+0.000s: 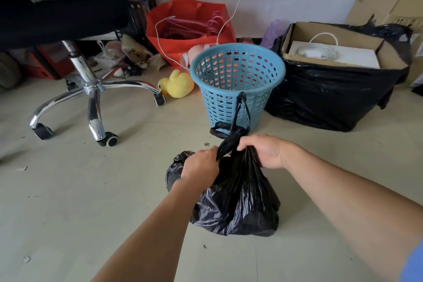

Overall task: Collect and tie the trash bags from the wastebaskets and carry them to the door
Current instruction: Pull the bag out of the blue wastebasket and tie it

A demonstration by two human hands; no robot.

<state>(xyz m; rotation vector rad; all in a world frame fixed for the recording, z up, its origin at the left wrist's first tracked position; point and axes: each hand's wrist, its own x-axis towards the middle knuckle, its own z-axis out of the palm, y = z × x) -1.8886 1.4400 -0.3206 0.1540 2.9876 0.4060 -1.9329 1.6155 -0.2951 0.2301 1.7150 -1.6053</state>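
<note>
Both forearms reach in; left hand [201, 163] and right hand [265, 151] each grip the gathered neck of one black trash bag [238, 201], glossy, crinkled, resting on the floor [91, 190], handles knotted. Beyond: one blue perforated wastebasket [237, 82], unlined. Around: one yellow plush duck [177, 83], one office chair [91, 89], one red bag [190, 20], one cardboard box [338, 46] in black plastic.

Pale tiled floor [91, 190] carries a blue perforated plastic wastebasket [237, 82]; yellow plush duck [177, 84] at nine o'clock, black trash bag [238, 204] at six.
</note>
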